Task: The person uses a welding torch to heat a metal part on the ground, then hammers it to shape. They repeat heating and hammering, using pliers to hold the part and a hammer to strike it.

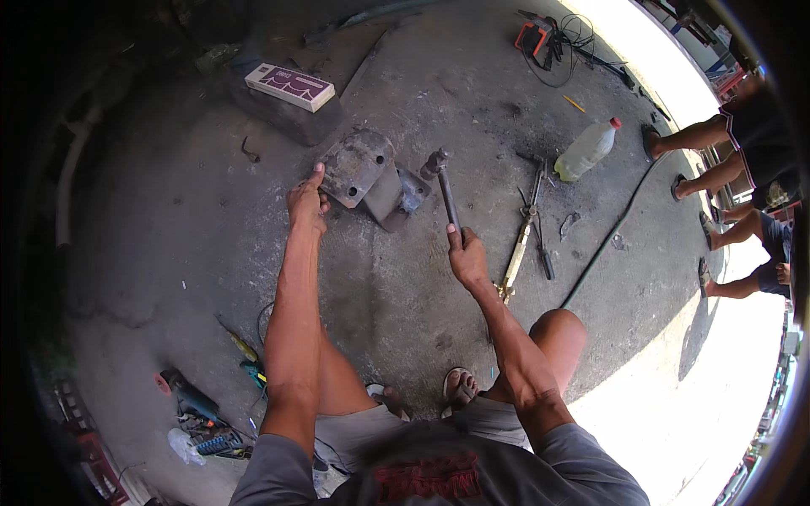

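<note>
My left hand (308, 202) grips the left end of a grey steel bracket (353, 169), a bent plate with bolt holes that rests tilted in the middle of the view. My right hand (467, 257) is closed round the shaft of a hammer (449, 201), whose head is raised just right of the bracket, apart from it. Behind the bracket a white and purple box (288, 87) lies on a dark block (295, 126). Right of the hammer, a brass cutting torch (515, 257) lies on the concrete floor (396, 312).
A plastic bottle (584, 152) and a hose (612, 232) are on the right. An angle grinder (190, 396) and other tools lie lower left. An orange machine with cables (531, 40) is at the back. Two other people's legs (713, 135) are at the far right.
</note>
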Motion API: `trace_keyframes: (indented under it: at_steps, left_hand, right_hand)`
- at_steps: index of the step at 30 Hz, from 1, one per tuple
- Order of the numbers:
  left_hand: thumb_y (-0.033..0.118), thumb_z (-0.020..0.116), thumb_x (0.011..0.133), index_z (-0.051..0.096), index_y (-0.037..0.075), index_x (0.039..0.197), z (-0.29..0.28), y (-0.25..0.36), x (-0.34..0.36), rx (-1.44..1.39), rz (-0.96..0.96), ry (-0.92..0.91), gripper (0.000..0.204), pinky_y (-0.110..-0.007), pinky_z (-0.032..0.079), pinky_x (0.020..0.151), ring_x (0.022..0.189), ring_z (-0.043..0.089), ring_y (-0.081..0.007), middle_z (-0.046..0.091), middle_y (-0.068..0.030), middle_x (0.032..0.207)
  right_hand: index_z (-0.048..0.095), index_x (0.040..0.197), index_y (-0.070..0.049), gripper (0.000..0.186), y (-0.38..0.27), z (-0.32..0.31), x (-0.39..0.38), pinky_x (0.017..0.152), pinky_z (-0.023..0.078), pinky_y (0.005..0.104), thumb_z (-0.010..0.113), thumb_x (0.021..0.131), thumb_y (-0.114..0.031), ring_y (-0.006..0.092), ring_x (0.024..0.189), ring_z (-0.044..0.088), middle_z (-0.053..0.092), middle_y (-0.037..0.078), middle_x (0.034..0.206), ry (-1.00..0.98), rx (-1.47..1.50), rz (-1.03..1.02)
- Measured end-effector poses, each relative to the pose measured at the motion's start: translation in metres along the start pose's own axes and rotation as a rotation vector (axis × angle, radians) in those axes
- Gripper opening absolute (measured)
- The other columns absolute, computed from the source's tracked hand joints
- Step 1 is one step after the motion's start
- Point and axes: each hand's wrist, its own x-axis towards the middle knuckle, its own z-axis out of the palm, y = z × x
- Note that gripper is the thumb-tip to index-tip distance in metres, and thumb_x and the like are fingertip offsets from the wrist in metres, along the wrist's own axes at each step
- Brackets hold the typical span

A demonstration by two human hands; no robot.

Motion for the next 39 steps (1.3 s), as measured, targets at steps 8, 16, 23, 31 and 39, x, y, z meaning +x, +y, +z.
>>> trace_keyframes:
  at_steps: [8,16,23,31,39]
  left_hand:
    - [0.040,0.090,0.084,0.064,0.006,0.086,-0.006,-0.005,-0.016,0.034,-0.006,-0.009,0.043,-0.023,0.034,0.042,0.051,0.044,-0.0079,0.051,0.0019,0.070]
    - [0.033,0.093,0.080,0.065,0.006,0.093,-0.026,-0.014,-0.018,0.129,0.018,-0.013,0.041,-0.024,0.037,0.046,0.058,0.047,-0.0073,0.056,0.0023,0.075]
    - [0.028,0.094,0.079,0.062,0.005,0.093,-0.023,0.008,-0.042,0.016,0.062,-0.007,0.042,-0.026,0.039,0.053,0.059,0.047,-0.0085,0.055,0.0017,0.074]
    - [0.044,0.094,0.078,0.065,0.003,0.107,-0.037,0.002,-0.002,0.021,0.019,-0.066,0.059,-0.025,0.037,0.049,0.061,0.048,-0.0080,0.059,0.0011,0.084]
    - [0.053,0.092,0.076,0.064,-0.005,0.111,-0.029,-0.002,-0.021,0.236,-0.048,-0.091,0.074,-0.025,0.035,0.045,0.055,0.046,-0.0078,0.063,-0.0052,0.087]
  right_hand:
    - [0.051,0.107,-0.006,0.033,-0.172,-0.180,-0.015,0.045,0.038,0.0236,0.053,0.111,-0.039,0.0038,0.054,0.044,0.048,-0.003,0.070,0.407,0.634,-0.743]
    - [0.035,0.098,-0.006,0.040,-0.181,-0.092,0.026,0.046,0.044,0.0313,0.048,0.111,-0.041,0.0146,0.049,0.048,0.045,0.003,0.063,0.784,0.706,-0.962]
    - [0.060,0.108,0.004,0.040,0.051,0.069,-0.055,0.078,0.051,0.0554,0.056,0.107,-0.035,0.0539,0.091,0.069,0.068,0.035,0.089,-0.058,0.032,0.118]
    - [0.057,0.105,-0.003,0.047,-0.108,-0.105,-0.061,0.052,0.035,0.0249,0.059,0.106,-0.050,0.0050,0.061,0.043,0.048,-0.005,0.070,0.118,0.496,-0.210]
    - [0.052,0.100,-0.005,0.049,-0.281,-0.256,-0.012,0.040,0.031,0.0264,0.053,0.108,-0.053,0.0091,0.046,0.039,0.042,0.000,0.063,0.328,0.890,-1.146]
